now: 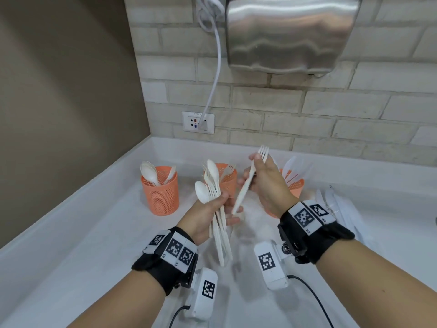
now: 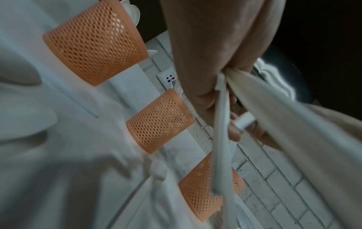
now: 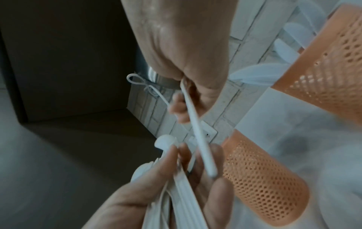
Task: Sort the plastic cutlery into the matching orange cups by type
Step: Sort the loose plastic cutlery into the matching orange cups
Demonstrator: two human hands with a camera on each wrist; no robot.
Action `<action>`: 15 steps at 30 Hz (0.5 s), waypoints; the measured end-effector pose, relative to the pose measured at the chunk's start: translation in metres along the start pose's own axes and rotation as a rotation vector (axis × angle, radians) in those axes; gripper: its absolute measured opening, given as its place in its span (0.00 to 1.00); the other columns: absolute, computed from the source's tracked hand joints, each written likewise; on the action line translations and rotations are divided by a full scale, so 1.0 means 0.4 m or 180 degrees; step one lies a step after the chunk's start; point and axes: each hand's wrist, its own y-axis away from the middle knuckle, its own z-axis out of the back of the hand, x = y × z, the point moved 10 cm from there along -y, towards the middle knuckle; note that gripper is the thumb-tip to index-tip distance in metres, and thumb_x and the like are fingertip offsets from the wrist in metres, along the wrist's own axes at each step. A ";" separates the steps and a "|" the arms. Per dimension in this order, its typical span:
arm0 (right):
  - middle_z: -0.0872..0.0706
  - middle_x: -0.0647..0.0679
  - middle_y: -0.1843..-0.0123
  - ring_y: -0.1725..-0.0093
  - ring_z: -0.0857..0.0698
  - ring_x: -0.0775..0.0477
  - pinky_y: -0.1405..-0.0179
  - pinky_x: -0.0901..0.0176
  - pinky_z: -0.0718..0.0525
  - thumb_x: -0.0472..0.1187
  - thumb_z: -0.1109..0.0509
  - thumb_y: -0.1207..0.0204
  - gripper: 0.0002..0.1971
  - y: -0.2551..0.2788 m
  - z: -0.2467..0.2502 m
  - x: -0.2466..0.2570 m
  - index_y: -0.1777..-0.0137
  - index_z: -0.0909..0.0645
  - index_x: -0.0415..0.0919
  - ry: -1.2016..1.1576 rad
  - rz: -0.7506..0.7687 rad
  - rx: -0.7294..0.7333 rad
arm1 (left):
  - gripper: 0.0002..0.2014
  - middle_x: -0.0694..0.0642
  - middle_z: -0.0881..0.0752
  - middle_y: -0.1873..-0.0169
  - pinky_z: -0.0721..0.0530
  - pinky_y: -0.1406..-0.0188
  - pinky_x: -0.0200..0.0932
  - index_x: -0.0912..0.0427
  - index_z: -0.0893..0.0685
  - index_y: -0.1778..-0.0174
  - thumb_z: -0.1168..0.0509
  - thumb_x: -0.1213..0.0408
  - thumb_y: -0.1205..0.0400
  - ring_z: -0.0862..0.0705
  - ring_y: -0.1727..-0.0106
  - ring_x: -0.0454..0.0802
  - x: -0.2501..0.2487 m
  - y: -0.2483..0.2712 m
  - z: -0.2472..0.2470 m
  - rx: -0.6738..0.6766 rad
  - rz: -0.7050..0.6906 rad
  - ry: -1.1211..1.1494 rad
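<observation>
White counter, spoons inside left cup

Small print on wall socket unreadable.

Steel hand dryer, wall socket

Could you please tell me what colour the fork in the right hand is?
The fork is off-white; clearest in the head view.
</observation>
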 end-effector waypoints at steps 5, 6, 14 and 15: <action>0.23 0.51 0.73 0.82 0.25 0.60 0.82 0.72 0.29 0.36 0.29 0.24 0.08 0.031 -0.092 0.008 0.48 0.21 0.36 0.1133 0.0173 0.0819 | 0.06 0.56 0.23 0.70 0.15 0.73 0.39 0.63 0.24 0.58 0.42 0.70 0.15 0.20 0.76 0.43 -0.003 -0.001 -0.001 -0.0122 -0.0106 -0.0401; 0.21 0.49 0.72 0.80 0.22 0.56 0.80 0.68 0.25 0.33 0.26 0.28 0.07 0.040 -0.112 -0.007 0.52 0.21 0.37 0.1264 0.0117 0.1001 | 0.06 0.55 0.25 0.71 0.19 0.76 0.37 0.63 0.24 0.57 0.43 0.72 0.16 0.24 0.78 0.42 -0.006 -0.001 -0.004 -0.0134 -0.0114 -0.0448; 0.17 0.44 0.67 0.76 0.20 0.62 0.77 0.78 0.28 0.32 0.30 0.26 0.04 0.059 -0.102 -0.018 0.61 0.19 0.34 0.1214 0.0148 0.0939 | 0.11 0.50 0.28 0.72 0.28 0.72 0.36 0.60 0.20 0.43 0.46 0.70 0.15 0.30 0.75 0.42 -0.022 -0.002 0.012 -0.0214 -0.0183 -0.0033; 0.17 0.43 0.66 0.74 0.19 0.62 0.74 0.77 0.27 0.34 0.28 0.26 0.06 0.060 -0.097 -0.008 0.60 0.19 0.31 0.1149 0.0254 0.0871 | 0.12 0.49 0.27 0.72 0.27 0.72 0.35 0.59 0.18 0.41 0.44 0.65 0.15 0.30 0.74 0.42 -0.024 -0.004 0.015 -0.0221 -0.0212 -0.0003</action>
